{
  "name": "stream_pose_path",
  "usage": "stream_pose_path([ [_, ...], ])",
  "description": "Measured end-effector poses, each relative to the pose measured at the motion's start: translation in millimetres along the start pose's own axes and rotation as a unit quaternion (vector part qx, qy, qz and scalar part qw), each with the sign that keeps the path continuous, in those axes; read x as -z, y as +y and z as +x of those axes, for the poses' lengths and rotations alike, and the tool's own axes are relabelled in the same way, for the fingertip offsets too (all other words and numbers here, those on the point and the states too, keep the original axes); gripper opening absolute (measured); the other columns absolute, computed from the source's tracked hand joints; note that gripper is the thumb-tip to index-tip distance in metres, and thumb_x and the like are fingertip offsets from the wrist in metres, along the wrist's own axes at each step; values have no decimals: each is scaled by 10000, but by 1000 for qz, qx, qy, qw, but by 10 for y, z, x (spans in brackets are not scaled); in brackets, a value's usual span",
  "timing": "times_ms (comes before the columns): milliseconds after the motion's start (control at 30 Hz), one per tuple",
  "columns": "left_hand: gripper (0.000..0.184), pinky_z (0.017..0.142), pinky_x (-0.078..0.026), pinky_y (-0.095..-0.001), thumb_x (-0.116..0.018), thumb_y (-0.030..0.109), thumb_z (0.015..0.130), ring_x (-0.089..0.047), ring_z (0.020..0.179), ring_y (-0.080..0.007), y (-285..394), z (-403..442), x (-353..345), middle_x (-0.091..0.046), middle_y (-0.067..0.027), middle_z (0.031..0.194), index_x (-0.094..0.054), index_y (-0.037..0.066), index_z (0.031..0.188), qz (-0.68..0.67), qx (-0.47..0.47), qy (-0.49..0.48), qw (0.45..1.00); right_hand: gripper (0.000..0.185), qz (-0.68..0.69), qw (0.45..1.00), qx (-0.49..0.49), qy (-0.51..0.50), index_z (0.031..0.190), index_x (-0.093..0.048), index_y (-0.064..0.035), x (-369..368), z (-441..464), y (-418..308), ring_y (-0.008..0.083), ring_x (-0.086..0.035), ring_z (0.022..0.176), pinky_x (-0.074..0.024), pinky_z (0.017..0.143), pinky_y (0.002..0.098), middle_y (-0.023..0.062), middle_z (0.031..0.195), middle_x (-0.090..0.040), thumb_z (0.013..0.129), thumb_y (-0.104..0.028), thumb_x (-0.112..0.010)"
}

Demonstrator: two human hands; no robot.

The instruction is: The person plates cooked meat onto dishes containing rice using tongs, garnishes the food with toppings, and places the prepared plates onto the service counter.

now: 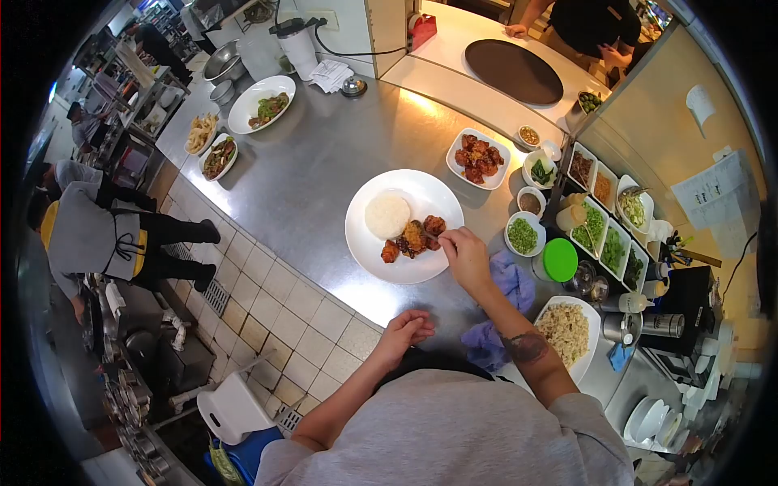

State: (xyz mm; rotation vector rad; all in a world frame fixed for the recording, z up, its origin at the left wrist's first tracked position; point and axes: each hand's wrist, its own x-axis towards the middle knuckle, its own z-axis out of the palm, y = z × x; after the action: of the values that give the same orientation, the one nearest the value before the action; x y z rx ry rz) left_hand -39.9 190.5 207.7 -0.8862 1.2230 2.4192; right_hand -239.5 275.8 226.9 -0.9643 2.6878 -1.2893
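Note:
On the steel counter stands a round white plate [369,253] with a mound of white rice [387,215] and glazed brown pieces of food [415,237] beside it. My right hand [466,257] is at the plate's right edge, its fingers pinched on a utensil [436,238] whose end is at the food. Near the counter's front edge, my left hand [408,330] is below the plate, touching nothing visible, with its fingers curled. A square white bowl [480,159] of glazed pieces sits behind the plate at the right.
Right of me are a green-lidded container [559,260], a bowl of chopped greens [523,235], a purple cloth [509,283] and a rice dish [567,330]. Other dishes [262,105] and a bell [352,87] stand farther back. A co-worker [101,227] is at the left.

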Motion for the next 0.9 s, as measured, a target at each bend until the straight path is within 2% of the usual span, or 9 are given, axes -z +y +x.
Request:
stream_pose_path([
  [100,257,846,-468,-303,-453,179,931,-599,937,-181,-6,15,-20,-605,-101,1024,-508,34,1135,-1,3,-9,1000,106,26,999,-17,-15,811,-651,-20,-19,-6,24,290,-595,676,-461,620,359,141,758,-605,795,-117,-608],
  [300,250,844,-468,-301,-452,178,931,-597,942,-183,33,49,-50,-602,-97,1023,-510,35,1129,1,10,-12,1000,75,40,997,-56,40,786,-635,-28,110,-33,127,283,-588,660,-472,621,372,113,760,-600,776,-102,-623],
  [500,263,813,-461,-274,-457,200,929,-604,912,-159,37,118,17,-600,-76,1006,-503,42,1134,22,-7,3,1000,84,-154,975,134,88,826,-630,-63,288,-83,131,231,-571,714,-467,600,350,62,746,-528,748,-92,-634],
  [600,275,794,-460,-268,-459,208,926,-610,887,-150,27,154,85,-601,-69,994,-496,43,1143,27,-11,20,999,90,-167,975,127,69,815,-618,-68,227,-69,274,226,-559,710,-463,587,340,54,731,-501,727,-80,-634],
  [700,286,775,-466,-272,-473,196,915,-615,864,-155,84,186,172,-605,-76,988,-481,44,1157,20,-15,49,998,92,-122,976,110,145,810,-616,-68,301,-87,170,232,-559,703,-462,577,344,57,736,-504,722,-80,-641],
  [767,300,771,-468,-277,-480,192,908,-616,863,-161,78,245,271,-606,-85,985,-465,43,1168,12,-22,70,997,99,-137,977,125,104,816,-621,-61,217,-126,288,235,-558,695,-460,569,342,65,733,-501,722,-75,-649],
  [800,339,763,-473,-287,-487,180,895,-619,855,-178,94,271,301,-607,-107,983,-421,35,1194,18,-31,90,995,102,-147,977,129,87,819,-623,-57,213,-157,340,236,-558,692,-459,566,341,69,732,-499,723,-73,-652],
  [833,408,768,-480,-308,-486,168,888,-619,858,-199,66,334,382,-604,-137,985,-330,40,1242,7,-41,112,993,97,-129,979,122,100,821,-626,-52,233,-185,318,236,-562,682,-459,561,337,75,734,-507,730,-70,-652],
  [900,469,767,-490,-327,-491,149,880,-621,849,-221,81,459,505,-598,-173,993,-249,54,1270,-34,-60,178,982,86,-99,980,110,132,825,-632,-42,244,-167,233,237,-571,664,-458,550,327,86,738,-523,743,-63,-651],
])
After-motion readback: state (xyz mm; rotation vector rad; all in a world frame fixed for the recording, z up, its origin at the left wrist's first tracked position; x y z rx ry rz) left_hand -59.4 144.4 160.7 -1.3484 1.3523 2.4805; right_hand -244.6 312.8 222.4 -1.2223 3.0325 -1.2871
